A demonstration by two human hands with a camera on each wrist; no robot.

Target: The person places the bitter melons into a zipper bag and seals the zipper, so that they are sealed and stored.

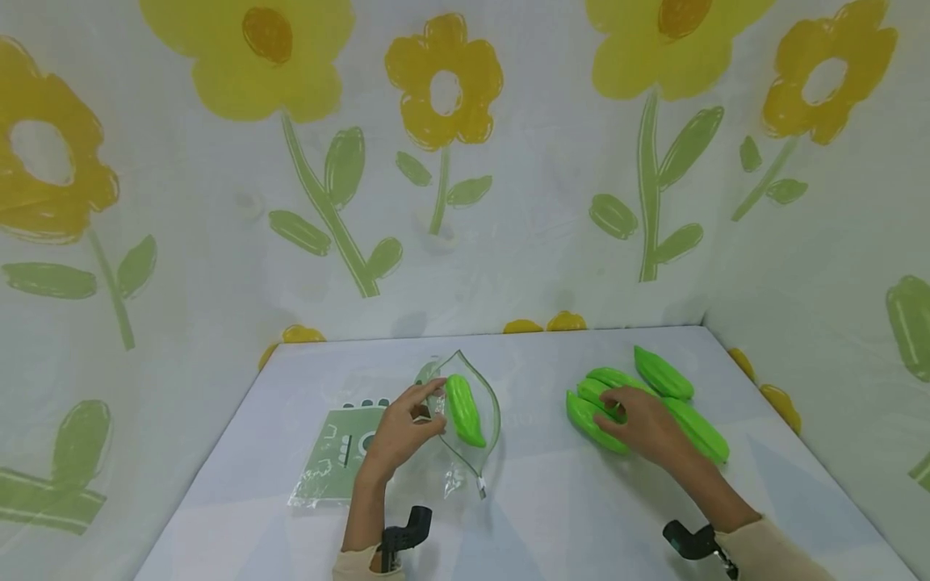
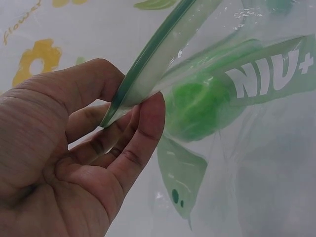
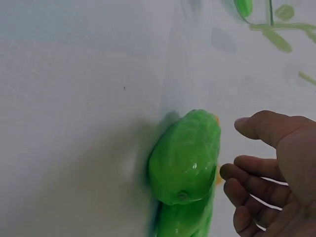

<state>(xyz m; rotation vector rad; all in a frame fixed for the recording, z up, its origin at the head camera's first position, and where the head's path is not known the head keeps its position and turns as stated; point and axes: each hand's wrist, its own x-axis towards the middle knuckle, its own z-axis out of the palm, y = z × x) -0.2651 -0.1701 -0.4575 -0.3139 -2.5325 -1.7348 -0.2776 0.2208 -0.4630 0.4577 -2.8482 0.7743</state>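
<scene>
1. Left hand [image 1: 402,425] is pinching the rim [image 2: 143,64] of a flimsy bag [image 2: 271,71].
2. Right hand [image 1: 643,421], thumb and fingers parted, is hovering by green vegetables [image 1: 697,429] on the worktop [image 1: 538,516].
3. They're looking light, firm, slick; their middles are inviting grips.

You're at what looks like a screened-off booth [image 1: 806,274]: pale sheets [image 1: 534,242], printed with yellow flowers [image 1: 267,36] and green stems [image 1: 649,186] (the left wrist view even catches the word "flower" [image 2: 22,22]), stand behind your tabletop [image 1: 545,516] and along its left and right sides. You wear black wrist cameras [image 1: 410,532], which suit a recording station. Whether the booth sits in a home, studio or lab, you can't tell here.
</scene>
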